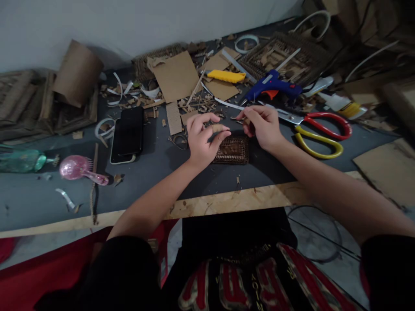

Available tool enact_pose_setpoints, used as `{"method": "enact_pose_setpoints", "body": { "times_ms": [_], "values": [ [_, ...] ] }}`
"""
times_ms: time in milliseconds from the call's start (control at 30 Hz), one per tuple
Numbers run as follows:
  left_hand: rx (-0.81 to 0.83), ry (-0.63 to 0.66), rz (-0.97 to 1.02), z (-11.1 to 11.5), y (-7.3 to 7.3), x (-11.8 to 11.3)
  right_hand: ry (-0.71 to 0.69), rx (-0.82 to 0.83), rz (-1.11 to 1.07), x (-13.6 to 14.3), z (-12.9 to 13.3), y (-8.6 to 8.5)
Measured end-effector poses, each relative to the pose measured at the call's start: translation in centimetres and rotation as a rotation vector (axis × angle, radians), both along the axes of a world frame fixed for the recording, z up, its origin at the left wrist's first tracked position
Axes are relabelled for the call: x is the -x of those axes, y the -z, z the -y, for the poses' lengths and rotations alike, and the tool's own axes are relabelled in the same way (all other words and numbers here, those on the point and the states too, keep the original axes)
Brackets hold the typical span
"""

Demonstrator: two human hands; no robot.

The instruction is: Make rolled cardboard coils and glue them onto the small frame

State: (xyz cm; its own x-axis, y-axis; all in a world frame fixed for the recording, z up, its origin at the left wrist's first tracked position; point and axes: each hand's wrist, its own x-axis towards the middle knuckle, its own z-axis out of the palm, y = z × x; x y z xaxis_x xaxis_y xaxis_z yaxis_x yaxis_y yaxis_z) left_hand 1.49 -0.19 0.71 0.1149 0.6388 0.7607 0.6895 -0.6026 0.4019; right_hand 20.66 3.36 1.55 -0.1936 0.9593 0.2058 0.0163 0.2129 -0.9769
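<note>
A small brown rectangular woven piece (232,151) lies on the dark tabletop between my hands. Over its left edge, my left hand (205,137) curls with thumb and index fingertip pinched on something dark and tiny that I cannot make out. My right hand (262,124) is just above and to the right of the piece, its thumb and fingers pressed together on something small, perhaps a brown scrap, too small to name. Close to the right hand lie scissors (319,134) with one red and one yellow handle, and a blue glue gun (274,86).
A yellow cutter (226,76) and cardboard (178,77) lie behind the hands among scraps. Phones (129,131), a pink hairbrush (76,167) and a green bottle (22,160) are at left. A woven tray (282,56) stands at the back right. The table's wooden edge (227,201) runs in front.
</note>
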Motion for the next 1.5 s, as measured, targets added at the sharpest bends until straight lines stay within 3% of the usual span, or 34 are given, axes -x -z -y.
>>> {"method": "enact_pose_setpoints", "body": {
  "times_ms": [333, 533, 733, 967, 1133, 1500],
  "values": [
    [0.098, 0.024, 0.064, -0.2, 0.0, 0.1, -0.008, 0.015, 0.019, 0.1, 0.1, -0.2],
    [-0.010, 0.060, 0.142, 0.3, -0.6, -0.3, -0.026, 0.008, 0.012, 0.1, 0.1, -0.2],
    [0.136, 0.064, 0.029, -0.2, 0.0, 0.2, -0.033, -0.020, 0.054, 0.1, 0.4, -0.2],
    [0.209, 0.314, -0.118, -0.8, -0.2, 0.4, -0.021, -0.054, 0.052, 0.0, 0.5, -0.4],
    [0.184, 0.282, -0.136, -1.0, 0.1, 0.4, -0.023, -0.058, 0.017, 0.1, 0.4, -0.4],
    [0.206, 0.349, -0.145, -1.3, 0.3, 0.3, -0.037, -0.059, 0.037, 0.2, 0.4, -0.3]
  ]
}}
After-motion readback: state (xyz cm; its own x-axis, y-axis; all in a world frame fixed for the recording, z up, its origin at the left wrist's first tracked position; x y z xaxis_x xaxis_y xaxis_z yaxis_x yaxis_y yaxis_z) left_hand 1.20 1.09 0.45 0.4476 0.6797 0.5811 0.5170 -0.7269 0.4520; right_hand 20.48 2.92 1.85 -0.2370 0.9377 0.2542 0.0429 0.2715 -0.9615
